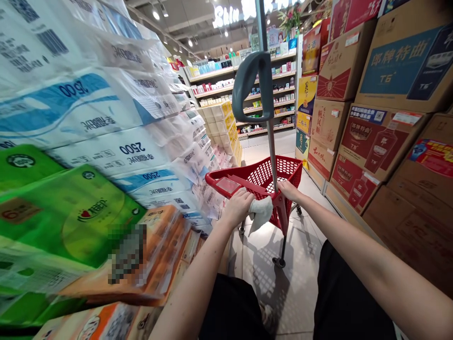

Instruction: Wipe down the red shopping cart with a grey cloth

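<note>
A red shopping cart (285, 165) with a perforated plastic basket stands on the aisle floor in front of me. From it rises a metal pole (272, 146) bearing a grey loop handle (253, 87). My left hand (239, 206) is closed at the basket's near left rim, holding a crumpled white cloth (261, 213) that hangs out beside the thumb. My right hand (288, 191) grips the basket's near rim right by the foot of the pole; its fingertips are partly hidden. Both arms reach forward.
Tall stacks of white tissue packs (141, 94) line the left, with green tissue packs (71, 212) and orange packs (159, 245) nearer. Stacked cardboard boxes (382, 141) border the right side. Tiled floor (297, 274) runs between them toward stocked shelves (212, 80) at the back.
</note>
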Available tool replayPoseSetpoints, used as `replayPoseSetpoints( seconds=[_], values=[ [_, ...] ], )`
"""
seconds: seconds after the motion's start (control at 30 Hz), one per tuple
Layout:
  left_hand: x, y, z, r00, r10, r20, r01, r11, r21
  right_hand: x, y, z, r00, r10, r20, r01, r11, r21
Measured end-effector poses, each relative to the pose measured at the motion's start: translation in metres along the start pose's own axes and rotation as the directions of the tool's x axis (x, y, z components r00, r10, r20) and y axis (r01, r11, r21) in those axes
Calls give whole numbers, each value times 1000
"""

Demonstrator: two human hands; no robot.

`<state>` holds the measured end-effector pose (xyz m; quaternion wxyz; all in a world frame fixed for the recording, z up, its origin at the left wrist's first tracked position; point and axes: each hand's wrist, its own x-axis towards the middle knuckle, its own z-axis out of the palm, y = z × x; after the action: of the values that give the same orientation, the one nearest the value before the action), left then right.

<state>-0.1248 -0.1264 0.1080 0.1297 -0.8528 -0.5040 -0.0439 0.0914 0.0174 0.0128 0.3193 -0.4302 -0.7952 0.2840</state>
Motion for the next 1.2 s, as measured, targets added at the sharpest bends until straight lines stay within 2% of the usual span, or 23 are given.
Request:
replayPoseSetpoints(
  seconds=[0.07,0.17,0.27,0.37,0.43,0.53,0.6,0.67,0.77,0.83,0.93,1.07,1.13,1.2],
  values=[
    [7,7,-2,1000,9,26,-9,1000,-1,-2,-4,-1,998,59,-31,-56,996,70],
    [19,20,-6,996,26,82,-26,1000,-7,-12,-12,-2,984,146,-99,-111,948,299],
    [31,35,-12,988,37,151,-35,999,-16,-25,-17,-6,975,174,-141,-83,864,497],
    [46,49,-20,969,73,238,-63,997,-50,-34,-17,-15,976,171,-133,-67,821,568],
    [58,57,-25,940,111,322,-88,992,-86,-38,-16,-23,980,164,-117,-69,818,571],
    [72,68,-31,867,156,473,-96,984,-149,-40,-11,-33,986,152,-70,-86,818,568],
    [76,74,-32,841,177,511,-99,979,-176,-40,-7,-37,990,135,-29,-93,811,578],
    [73,82,-31,882,173,439,-115,981,-156,-39,-1,-40,993,118,-12,-90,815,573],
    [58,93,-23,971,111,210,-103,994,-47,-35,5,-43,996,84,-33,-53,842,537],
    [47,100,-16,994,72,78,-74,997,15,-33,6,-44,997,68,-44,-35,850,525],
    [33,109,-5,994,54,-98,-47,996,72,-33,5,-43,996,82,-26,-56,854,517],
    [21,118,8,959,-18,-283,61,988,145,-33,1,-40,995,100,-20,-75,852,518],
    [19,121,12,941,-94,-324,148,978,147,-37,-6,-40,986,151,-76,-94,862,497],
    [22,121,12,933,-181,-310,229,965,125,-45,-19,-42,956,193,-221,-74,888,453]
  ],
)
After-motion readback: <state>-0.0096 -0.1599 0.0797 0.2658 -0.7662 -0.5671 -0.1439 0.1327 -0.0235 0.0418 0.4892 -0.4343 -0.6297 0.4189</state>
